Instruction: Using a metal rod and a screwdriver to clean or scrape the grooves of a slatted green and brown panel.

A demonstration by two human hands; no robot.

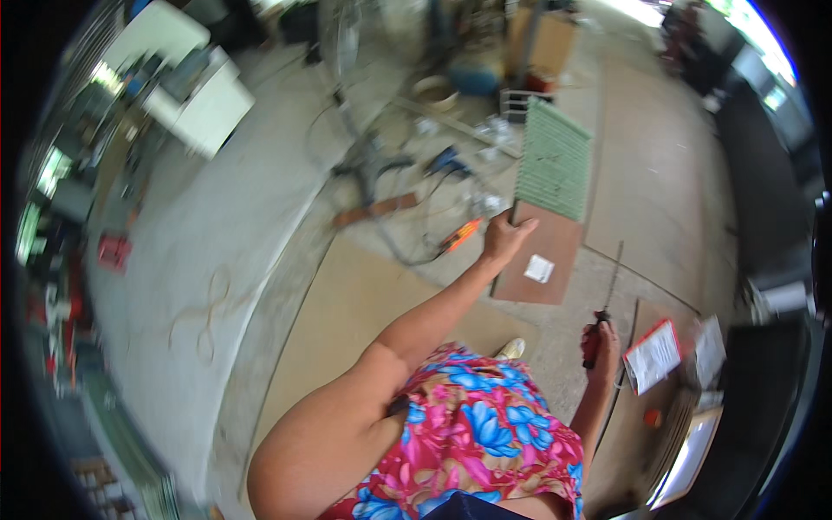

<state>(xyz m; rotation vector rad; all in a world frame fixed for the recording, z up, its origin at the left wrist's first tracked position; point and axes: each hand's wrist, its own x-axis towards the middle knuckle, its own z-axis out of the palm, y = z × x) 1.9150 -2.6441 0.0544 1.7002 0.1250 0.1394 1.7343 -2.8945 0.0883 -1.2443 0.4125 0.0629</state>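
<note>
My left hand [506,237] is closed on the left edge of a flat brown board [550,247] with a white label [538,269] on its face. A green ribbed panel [555,160] adjoins the board's far end; whether the two are joined I cannot tell. My right hand [604,347] is wrapped round the dark red and black handle of a hand tool [612,290]. Its long, thin, dark shaft points away from me, apart from the board. Whether that shaft is a blade or a rod is too blurred to tell.
A tan sheet [347,303] lies on the floor at left. Beyond it are a brown strip [375,211], a blue power tool [446,162], an orange tool [459,235] and cords. Right of me are a red-edged packet [652,356] and leaning frames [689,455]. A white cabinet [199,104] stands far left.
</note>
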